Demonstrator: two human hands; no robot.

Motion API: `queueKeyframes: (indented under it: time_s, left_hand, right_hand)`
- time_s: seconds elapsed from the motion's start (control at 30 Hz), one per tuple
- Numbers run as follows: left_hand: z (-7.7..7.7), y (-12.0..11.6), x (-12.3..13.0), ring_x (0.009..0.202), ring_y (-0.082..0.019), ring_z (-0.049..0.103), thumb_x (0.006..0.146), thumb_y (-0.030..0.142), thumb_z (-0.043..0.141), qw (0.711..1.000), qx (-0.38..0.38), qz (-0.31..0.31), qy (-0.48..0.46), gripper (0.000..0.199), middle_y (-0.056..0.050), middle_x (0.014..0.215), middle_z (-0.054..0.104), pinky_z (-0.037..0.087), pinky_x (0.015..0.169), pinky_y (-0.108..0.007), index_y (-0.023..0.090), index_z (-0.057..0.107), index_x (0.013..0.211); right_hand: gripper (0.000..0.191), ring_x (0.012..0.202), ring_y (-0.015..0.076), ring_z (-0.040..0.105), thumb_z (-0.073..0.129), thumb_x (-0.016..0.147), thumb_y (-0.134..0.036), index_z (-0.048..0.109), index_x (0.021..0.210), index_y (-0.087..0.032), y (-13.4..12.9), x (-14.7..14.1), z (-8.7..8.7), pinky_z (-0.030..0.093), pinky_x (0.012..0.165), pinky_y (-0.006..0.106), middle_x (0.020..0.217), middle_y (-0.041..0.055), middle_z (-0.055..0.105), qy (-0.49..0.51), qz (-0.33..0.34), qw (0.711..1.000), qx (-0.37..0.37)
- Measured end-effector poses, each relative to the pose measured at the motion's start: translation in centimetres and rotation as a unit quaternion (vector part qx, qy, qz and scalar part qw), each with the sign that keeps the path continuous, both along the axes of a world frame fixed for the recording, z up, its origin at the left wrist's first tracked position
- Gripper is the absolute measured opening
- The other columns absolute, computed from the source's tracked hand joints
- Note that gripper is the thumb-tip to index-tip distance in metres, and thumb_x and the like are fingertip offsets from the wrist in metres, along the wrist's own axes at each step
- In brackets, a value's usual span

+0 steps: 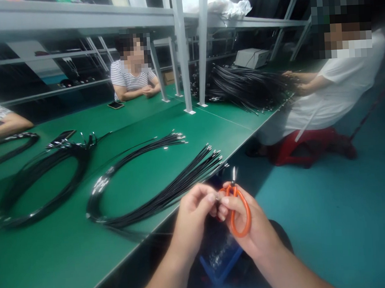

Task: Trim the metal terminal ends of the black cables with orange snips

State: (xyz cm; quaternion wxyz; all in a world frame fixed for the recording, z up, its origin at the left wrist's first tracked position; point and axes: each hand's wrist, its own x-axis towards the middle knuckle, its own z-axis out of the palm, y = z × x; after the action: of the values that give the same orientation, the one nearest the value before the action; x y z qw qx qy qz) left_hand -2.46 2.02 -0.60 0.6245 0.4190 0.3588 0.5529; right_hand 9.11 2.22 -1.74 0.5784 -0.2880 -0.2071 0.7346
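Note:
A pair of scissors with orange handles (249, 218) rests in my right hand (253, 222), with its short metal blades pointing up and away from me. My left hand (194, 206) is closed, thumb and finger pinched at a tiny pale piece (218, 198). The right thumb and fingertips meet the left ones at this piece, too small to name. Just left of my hands, a curved bundle of black cables (157, 201) lies on the green table (69, 249), its metal-tipped ends fanned near the table edge.
Below my hands is a blue bin (207, 268) with small clear scraps. More coiled black cables (50, 207) lie leftward; a large cable pile (241, 83) is at the back. Metal posts (184, 62) carry a shelf. Seated people are around the table, one on a red stool (286, 150).

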Motion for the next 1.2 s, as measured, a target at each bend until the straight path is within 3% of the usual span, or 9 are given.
queueKeyframes:
  time_s: [0.37, 0.57, 0.63, 0.7, 0.83, 0.93, 1.03, 1.13, 1.2]
  left_hand:
    - [-0.3, 0.2, 0.2, 0.059, -0.009, 0.051, 0.084, 0.017, 0.058, 0.998, -0.011, -0.011, -0.052, 0.01, 0.002, 0.069, 0.054, 0.044, 0.058, -0.024, 0.014, 0.055, 0.075]
    - [-0.6, 0.3, -0.1, 0.06, -0.009, 0.052, 0.086, 0.02, 0.057, 1.0, 0.021, -0.001, 0.015, 0.009, 0.001, 0.07, 0.055, 0.046, 0.059, -0.023, 0.016, 0.055, 0.078]
    - [-0.6, 0.2, -0.4, 0.064, -0.01, 0.054, 0.088, 0.019, 0.053, 0.993, 0.05, 0.046, 0.097, 0.006, 0.001, 0.073, 0.055, 0.047, 0.063, -0.025, 0.018, 0.056, 0.084]
    - [-0.4, 0.1, -0.7, 0.073, -0.012, 0.057, 0.088, 0.016, 0.051, 0.957, 0.123, 0.121, 0.235, 0.011, -0.002, 0.087, 0.058, 0.049, 0.069, -0.027, 0.02, 0.059, 0.094]
    - [0.1, -0.2, -1.0, 0.081, -0.016, 0.061, 0.084, 0.013, 0.054, 0.833, 0.275, 0.193, 0.439, 0.02, -0.006, 0.106, 0.058, 0.051, 0.071, -0.028, 0.024, 0.065, 0.095]
    - [0.2, -0.2, -1.4, 0.079, -0.017, 0.062, 0.084, 0.016, 0.055, 0.811, 0.275, 0.226, 0.464, 0.014, -0.006, 0.099, 0.061, 0.051, 0.067, -0.028, 0.024, 0.066, 0.086]
    - [0.4, -0.2, -1.7, 0.08, -0.018, 0.062, 0.085, 0.017, 0.055, 0.829, 0.24, 0.216, 0.457, 0.012, -0.005, 0.093, 0.063, 0.049, 0.068, -0.028, 0.023, 0.065, 0.086]
    - [0.6, -0.5, -1.4, 0.07, -0.015, 0.062, 0.085, 0.018, 0.056, 0.906, 0.156, 0.094, 0.382, 0.008, -0.002, 0.083, 0.066, 0.049, 0.064, -0.025, 0.021, 0.062, 0.091]
    - [0.7, -0.7, -1.1, 0.067, -0.015, 0.063, 0.085, 0.021, 0.057, 0.938, 0.112, 0.053, 0.323, 0.005, -0.002, 0.076, 0.066, 0.05, 0.064, -0.025, 0.019, 0.062, 0.085]
  right_hand:
    - [0.022, 0.053, 0.0092, 0.051, 0.063, 0.07, -0.006, 0.058, 0.088, -0.017, 0.3, 0.1, 0.0, 0.044, 0.051, 0.02, 0.067, -0.0016, 0.058, 0.031, 0.003, 0.999, -0.018]
    - [0.021, 0.054, 0.0092, 0.051, 0.064, 0.07, -0.006, 0.059, 0.087, -0.017, 0.4, 0.0, 0.0, 0.044, 0.051, 0.02, 0.067, -0.0019, 0.057, 0.031, -0.001, 0.999, -0.017]
    - [0.02, 0.054, 0.0092, 0.051, 0.064, 0.069, -0.006, 0.059, 0.085, -0.017, 0.4, 0.0, 0.1, 0.044, 0.051, 0.02, 0.067, -0.002, 0.057, 0.034, -0.006, 0.999, -0.021]
    - [0.02, 0.054, 0.0094, 0.051, 0.065, 0.07, -0.006, 0.059, 0.085, -0.017, 0.5, -0.1, 0.2, 0.044, 0.051, 0.021, 0.067, -0.0018, 0.057, 0.037, -0.006, 0.999, -0.024]
    - [0.022, 0.055, 0.0096, 0.051, 0.067, 0.07, -0.008, 0.059, 0.088, -0.017, 0.5, -0.3, 0.4, 0.045, 0.051, 0.021, 0.067, -0.0016, 0.058, 0.038, 0.0, 0.999, -0.03]
    - [0.02, 0.056, 0.01, 0.051, 0.067, 0.07, -0.009, 0.059, 0.087, -0.018, 0.5, -0.5, 0.6, 0.044, 0.051, 0.021, 0.067, -0.0018, 0.057, 0.041, -0.002, 0.999, -0.024]
    - [0.018, 0.055, 0.0095, 0.05, 0.066, 0.07, -0.008, 0.059, 0.083, -0.018, 0.5, -0.6, 1.0, 0.044, 0.051, 0.02, 0.068, -0.0016, 0.057, 0.044, -0.015, 0.999, -0.009]
    - [0.016, 0.055, 0.0083, 0.049, 0.064, 0.071, -0.008, 0.059, 0.082, -0.017, 0.6, -0.7, 1.3, 0.043, 0.052, 0.019, 0.069, -0.0016, 0.057, 0.053, -0.019, 0.998, -0.004]
    - [0.016, 0.054, 0.0074, 0.048, 0.064, 0.071, -0.008, 0.058, 0.082, -0.017, 0.6, -0.7, 1.3, 0.042, 0.051, 0.017, 0.07, -0.0015, 0.057, 0.052, -0.016, 0.998, -0.005]
